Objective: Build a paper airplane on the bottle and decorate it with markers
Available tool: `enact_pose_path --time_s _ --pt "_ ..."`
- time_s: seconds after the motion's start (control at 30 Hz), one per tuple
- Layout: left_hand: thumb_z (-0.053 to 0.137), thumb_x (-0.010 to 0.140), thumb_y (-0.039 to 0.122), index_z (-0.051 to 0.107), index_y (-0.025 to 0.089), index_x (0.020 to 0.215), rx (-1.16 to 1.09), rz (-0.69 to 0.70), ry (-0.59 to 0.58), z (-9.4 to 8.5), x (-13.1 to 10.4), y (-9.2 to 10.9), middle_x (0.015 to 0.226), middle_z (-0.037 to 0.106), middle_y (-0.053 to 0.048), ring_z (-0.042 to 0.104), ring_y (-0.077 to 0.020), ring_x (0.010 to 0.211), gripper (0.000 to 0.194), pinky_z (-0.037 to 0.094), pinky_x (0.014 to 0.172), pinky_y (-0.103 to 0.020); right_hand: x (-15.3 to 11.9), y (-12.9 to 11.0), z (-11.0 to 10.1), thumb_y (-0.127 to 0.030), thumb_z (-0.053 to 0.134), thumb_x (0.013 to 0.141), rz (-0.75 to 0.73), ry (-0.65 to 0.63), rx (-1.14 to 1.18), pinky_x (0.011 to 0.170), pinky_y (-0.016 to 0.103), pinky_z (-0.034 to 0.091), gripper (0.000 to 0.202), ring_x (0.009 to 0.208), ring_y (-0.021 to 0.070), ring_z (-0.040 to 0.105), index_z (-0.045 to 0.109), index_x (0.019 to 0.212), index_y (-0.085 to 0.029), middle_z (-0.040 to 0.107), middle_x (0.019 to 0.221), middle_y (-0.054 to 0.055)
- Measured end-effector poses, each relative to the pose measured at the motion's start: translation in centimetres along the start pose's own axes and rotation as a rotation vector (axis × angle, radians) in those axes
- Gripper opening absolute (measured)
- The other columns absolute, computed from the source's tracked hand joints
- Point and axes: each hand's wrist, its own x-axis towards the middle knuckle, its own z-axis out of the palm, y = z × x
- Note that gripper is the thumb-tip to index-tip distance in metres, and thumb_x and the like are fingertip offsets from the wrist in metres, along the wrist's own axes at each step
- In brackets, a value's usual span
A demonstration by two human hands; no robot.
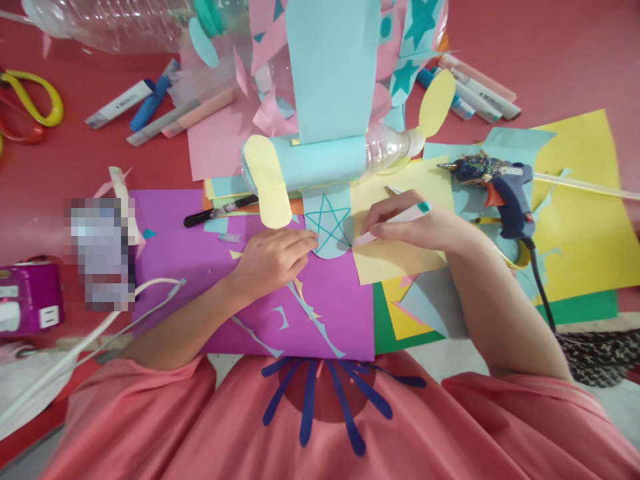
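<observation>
Here, a wrapped bottle lies on the red table, the starred tab at its six o'clock; the left hand's extended fingers touch the tab, the right hand's pinch a marker.

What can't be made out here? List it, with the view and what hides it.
All in the head view:
- Whatever lies under the left hand: covered by it.
- Part of the barrel of the marker: hidden by the right hand.
- The object at left: pixelated.
- Blades of the yellow-handled scissors: past the left edge.
- Top of the tall blue paper: cut by the top edge.
- Lettering on the white pen: too small.
</observation>
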Motion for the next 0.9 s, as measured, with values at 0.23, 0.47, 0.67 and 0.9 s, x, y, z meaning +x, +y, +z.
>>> enact_pose_path --time_s 0.23,0.47,0.67,0.9 --pt "0.046 0.093 0.007 0.070 0.014 0.089 0.006 0.018 0.043 0.0 0.2 0.1 0.093 0.080 -0.003 0.077 -0.0169 0.081 0.026 0.062 0.069 -0.028 0.5 0.2 0.2 -0.024 0.057 0.068 -0.072 0.209 0.135 0.052 0.026 0.039 0.014 0.057 0.0121 0.051 0.066 0.060 -0.018 0.060 0.059 0.001" --pt "0.044 0.094 0.009 0.071 0.015 0.093 -0.010 -0.002 -0.014 0.0 0.0 -0.1 0.096 0.079 -0.005 0.077 -0.0178 0.086 0.028 0.062 0.074 -0.029 1.7 1.3 2.7 -0.026 0.060 0.081 -0.183 0.417 0.286 0.062 0.028 0.049 0.009 0.062 0.0120 0.059 0.067 0.079 -0.020 0.062 0.066 -0.001" --pt "0.042 0.095 0.011 0.072 0.016 0.095 -0.015 -0.010 -0.042 0.3 -0.2 -0.1 0.098 0.079 -0.006 0.076 -0.0180 0.088 0.030 0.062 0.076 -0.030 2.1 2.0 4.1 -0.026 0.066 0.081 -0.248 0.469 0.192 0.064 0.028 0.049 0.006 0.071 0.0134 0.064 0.067 0.083 -0.021 0.070 0.077 0.000" --pt "0.042 0.095 0.011 0.071 0.016 0.093 -0.002 -0.003 -0.030 0.3 -0.2 -0.1 0.097 0.079 -0.005 0.076 -0.0171 0.087 0.029 0.061 0.074 -0.028 2.1 2.2 4.0 -0.025 0.064 0.085 -0.257 0.495 0.105 0.065 0.029 0.050 0.005 0.071 0.0138 0.064 0.068 0.087 -0.021 0.070 0.079 0.001"
